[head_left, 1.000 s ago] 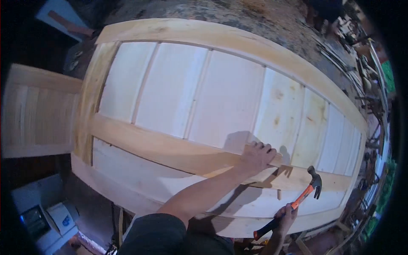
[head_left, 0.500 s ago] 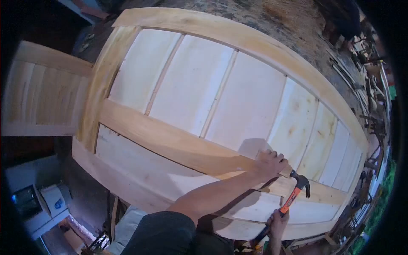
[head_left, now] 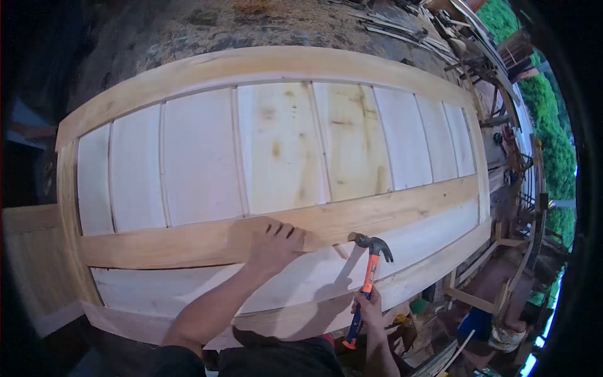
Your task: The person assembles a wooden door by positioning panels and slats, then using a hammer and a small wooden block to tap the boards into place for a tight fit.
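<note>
A claw hammer [head_left: 372, 267] with a black head and an orange and dark blue handle is gripped in my right hand [head_left: 369, 303], its head raised over the lower part of a large wooden panelled frame [head_left: 276, 61]. My left hand [head_left: 276, 245] rests on the frame's middle rail [head_left: 389, 204], fingers curled and knuckles up. What lies under those fingers is hidden. Above the rail, several pale panels [head_left: 201, 157] sit side by side between thin strips. A long pale panel [head_left: 418, 235] runs below it, with a short wooden piece [head_left: 341, 251] near the hammer head.
Another slatted wooden piece [head_left: 31, 251] stands at the left. Loose wood strips [head_left: 402, 32] lie on the dirty ground beyond the frame. At the right are a wooden stand [head_left: 471, 300], scattered timber and tools. Green foliage [head_left: 543, 119] shows outside.
My view has turned towards the right end of the frame. The hammer head, close beside my left hand before, is now farther from it. Both hands keep their curled poses.
</note>
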Available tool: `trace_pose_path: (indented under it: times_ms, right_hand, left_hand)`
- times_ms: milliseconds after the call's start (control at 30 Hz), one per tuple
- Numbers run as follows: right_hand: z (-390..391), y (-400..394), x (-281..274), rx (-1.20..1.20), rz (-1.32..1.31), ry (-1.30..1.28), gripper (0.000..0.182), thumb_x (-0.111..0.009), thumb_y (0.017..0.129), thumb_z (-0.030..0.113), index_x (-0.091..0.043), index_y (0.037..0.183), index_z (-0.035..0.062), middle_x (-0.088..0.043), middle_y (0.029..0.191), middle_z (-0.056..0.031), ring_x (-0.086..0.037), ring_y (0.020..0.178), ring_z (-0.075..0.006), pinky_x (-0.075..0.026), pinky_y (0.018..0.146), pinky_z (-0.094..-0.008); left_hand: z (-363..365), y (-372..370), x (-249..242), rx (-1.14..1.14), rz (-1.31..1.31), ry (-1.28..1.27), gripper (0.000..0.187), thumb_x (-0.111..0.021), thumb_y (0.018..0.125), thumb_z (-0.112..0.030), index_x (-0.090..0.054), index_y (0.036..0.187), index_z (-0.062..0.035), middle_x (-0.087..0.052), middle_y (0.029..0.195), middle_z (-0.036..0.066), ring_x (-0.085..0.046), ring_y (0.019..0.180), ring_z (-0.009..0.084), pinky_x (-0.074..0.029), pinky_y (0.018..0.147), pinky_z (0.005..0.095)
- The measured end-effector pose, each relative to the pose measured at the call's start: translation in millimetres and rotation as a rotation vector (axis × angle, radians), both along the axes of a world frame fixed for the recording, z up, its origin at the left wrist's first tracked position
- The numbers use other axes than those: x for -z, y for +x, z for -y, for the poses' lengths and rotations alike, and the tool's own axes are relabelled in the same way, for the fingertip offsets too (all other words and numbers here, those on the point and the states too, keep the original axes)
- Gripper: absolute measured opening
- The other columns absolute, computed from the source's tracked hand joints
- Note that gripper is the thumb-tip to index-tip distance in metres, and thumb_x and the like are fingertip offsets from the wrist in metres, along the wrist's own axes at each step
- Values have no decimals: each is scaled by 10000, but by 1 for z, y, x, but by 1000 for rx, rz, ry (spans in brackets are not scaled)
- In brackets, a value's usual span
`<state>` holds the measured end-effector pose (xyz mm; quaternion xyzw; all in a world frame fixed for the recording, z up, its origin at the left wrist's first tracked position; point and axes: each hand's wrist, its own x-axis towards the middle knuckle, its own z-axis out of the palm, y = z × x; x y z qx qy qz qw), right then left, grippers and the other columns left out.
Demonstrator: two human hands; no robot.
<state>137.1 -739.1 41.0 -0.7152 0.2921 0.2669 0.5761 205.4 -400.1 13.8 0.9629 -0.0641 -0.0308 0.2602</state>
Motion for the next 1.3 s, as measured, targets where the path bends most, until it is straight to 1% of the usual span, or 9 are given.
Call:
trace_pose_path:
  times_ms: [300, 400, 533, 633, 733, 767, 1000, 1067, 1300]
  right_hand:
    - [122, 90, 3, -545, -33, -95, 223, -703, 852, 68, -607, 1033, -20, -627, 719, -54, -613, 563, -136, -499, 523, -296]
    - [151, 118, 20, -884, 353, -364, 288, -739, 832, 108, -653, 1072, -24, -679, 764, -70, -648, 608, -139, -527, 555, -303]
    - [136, 148, 2, -906, -92, -269, 526, -790, 824, 400, -659, 1190, 45, -716, 994, -189, -727, 892, -297, -568, 748, -388]
    - [150, 145, 21, -960, -1, -302, 608, -763, 828, 505, -653, 1206, 41, -714, 977, -195, -720, 895, -320, -563, 760, -415]
    - [145, 153, 5, -912, 55, -252, 634, -761, 824, 536, -653, 1210, 45, -709, 966, -201, -712, 880, -356, -557, 771, -446]
    - [143, 157, -2, -881, -65, -218, 636, -758, 823, 540, -654, 1216, 51, -706, 984, -211, -699, 897, -381, -552, 791, -457]
    - [155, 150, 8, -925, 125, -226, 637, -739, 848, 514, -627, 1295, 75, -705, 1026, -182, -696, 937, -358, -550, 828, -439]
    - [153, 156, -2, -915, 27, -184, 620, -733, 856, 498, -624, 1299, 78, -702, 1023, -170, -693, 939, -361, -548, 840, -441]
    - [165, 150, 16, -968, 198, -123, 549, -690, 895, 472, -619, 1298, 105, -679, 1012, -172, -688, 917, -372, -549, 817, -459]
  left_hand:
    - [29, 10, 10, -90, 36, 274, 613, -825, 644, -558, -687, 1051, -120, -664, 1045, 33, -632, 1003, 239, -501, 889, 419]
    - [30, 9, 14, -98, 139, 308, 604, -837, 609, -557, -693, 1016, -135, -665, 986, 19, -639, 955, 235, -501, 866, 406]
    - [33, 8, 24, -132, 146, 371, 579, -821, 568, -557, -704, 979, -166, -664, 972, 7, -634, 943, 226, -482, 852, 407]
    - [36, 11, 19, -146, 160, 396, 606, -842, 526, -548, -705, 978, -169, -664, 957, 6, -634, 929, 229, -475, 847, 409]
    - [35, 11, 20, -140, 136, 374, 625, -872, 489, -515, -705, 984, -170, -667, 953, 7, -636, 920, 233, -471, 848, 410]
    - [36, 12, 20, -142, 140, 370, 628, -881, 481, -499, -704, 984, -169, -667, 954, 6, -636, 920, 233, -470, 850, 410]
    - [34, 5, 39, -158, 169, 362, 634, -915, 467, -451, -700, 978, -145, -673, 980, 21, -636, 940, 230, -450, 904, 408]
    - [37, 7, 29, -158, 81, 362, 625, -913, 483, -451, -696, 984, -145, -678, 998, 27, -638, 950, 236, -457, 899, 410]
    - [47, 14, 21, -276, 96, 407, 607, -894, 551, -448, -664, 997, -108, -664, 991, 89, -622, 952, 322, -480, 826, 470]
